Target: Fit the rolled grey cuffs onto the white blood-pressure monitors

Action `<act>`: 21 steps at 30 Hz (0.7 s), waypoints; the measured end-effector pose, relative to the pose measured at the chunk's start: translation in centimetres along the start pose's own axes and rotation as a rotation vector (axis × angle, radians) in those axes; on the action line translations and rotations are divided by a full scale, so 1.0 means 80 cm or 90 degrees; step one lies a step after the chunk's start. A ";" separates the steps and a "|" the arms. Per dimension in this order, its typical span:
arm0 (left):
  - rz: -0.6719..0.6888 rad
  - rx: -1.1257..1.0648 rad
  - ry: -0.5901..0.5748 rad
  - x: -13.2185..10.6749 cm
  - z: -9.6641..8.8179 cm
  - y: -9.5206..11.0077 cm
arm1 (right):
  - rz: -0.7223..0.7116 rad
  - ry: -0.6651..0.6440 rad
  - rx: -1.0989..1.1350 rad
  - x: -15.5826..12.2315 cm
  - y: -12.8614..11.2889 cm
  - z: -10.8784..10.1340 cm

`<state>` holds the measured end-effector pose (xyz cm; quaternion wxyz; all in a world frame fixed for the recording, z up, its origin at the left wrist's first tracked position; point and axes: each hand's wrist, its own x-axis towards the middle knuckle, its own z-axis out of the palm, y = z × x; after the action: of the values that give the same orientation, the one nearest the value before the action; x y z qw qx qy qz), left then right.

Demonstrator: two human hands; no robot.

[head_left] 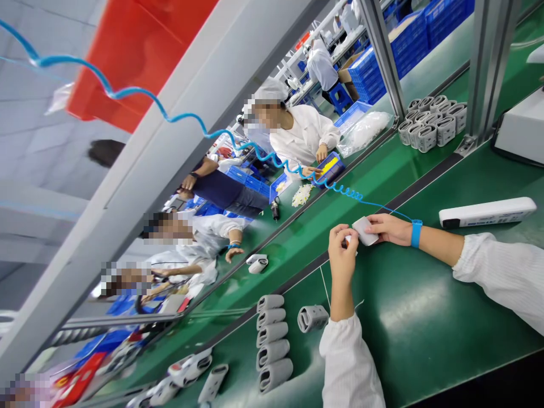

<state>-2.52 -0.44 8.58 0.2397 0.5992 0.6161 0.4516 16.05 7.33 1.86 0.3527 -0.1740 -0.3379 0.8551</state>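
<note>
Both my hands meet over the green work surface, fingers curled around a small pale grey-white block-like piece (366,231). My right hand (385,228) grips its right side between thumb and fingers. My left hand (343,248) is closed at its left end, where a small orange spot shows; the fingers hide the rest. A blue wrist strap (416,233) with a coiled blue cord is on my right wrist. Nearest my left forearm lies a rolled grey cuff (313,318), with a row of several more rolled cuffs (274,343) left of it.
A long white device (487,212) lies beyond my right forearm. Grouped rolled cuffs (433,122) stand on the green belt (365,175) near a metal post (488,68). Grey-white units (189,368) lie at lower left. Co-workers sit across the belt; one reaches into a blue bin (329,168).
</note>
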 end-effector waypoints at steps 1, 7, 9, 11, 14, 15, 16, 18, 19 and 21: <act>-0.014 -0.017 -0.007 0.000 0.001 0.000 | 0.006 -0.003 -0.001 0.000 0.000 0.000; -0.002 -0.182 0.027 0.000 0.010 0.000 | 0.005 0.043 0.064 0.004 -0.004 -0.004; -0.007 -0.206 0.020 0.000 0.007 -0.001 | 0.002 0.061 0.088 0.005 -0.006 -0.007; -0.041 -0.186 -0.011 0.001 0.000 -0.005 | -0.003 0.063 0.107 0.006 -0.008 -0.009; -0.122 -0.173 -0.041 0.003 -0.008 -0.013 | -0.012 0.066 0.127 0.006 -0.009 -0.010; -0.146 -0.188 -0.033 0.003 -0.010 -0.015 | -0.012 0.065 0.128 0.005 -0.009 -0.010; -0.166 -0.210 -0.016 0.004 -0.010 -0.017 | -0.010 0.061 0.125 0.005 -0.010 -0.010; -0.206 -0.269 0.024 0.006 -0.008 -0.019 | -0.001 0.039 0.108 0.004 -0.010 -0.009; -0.225 -0.303 0.041 0.008 -0.007 -0.019 | 0.004 0.022 0.096 0.004 -0.010 -0.008; -0.253 -0.365 0.058 0.009 -0.004 -0.017 | 0.014 -0.012 0.067 0.003 -0.009 -0.007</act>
<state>-3.62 0.35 7.76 0.4535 0.3553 0.5789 0.5771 16.53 8.09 1.95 0.3488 -0.1504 -0.2936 0.8772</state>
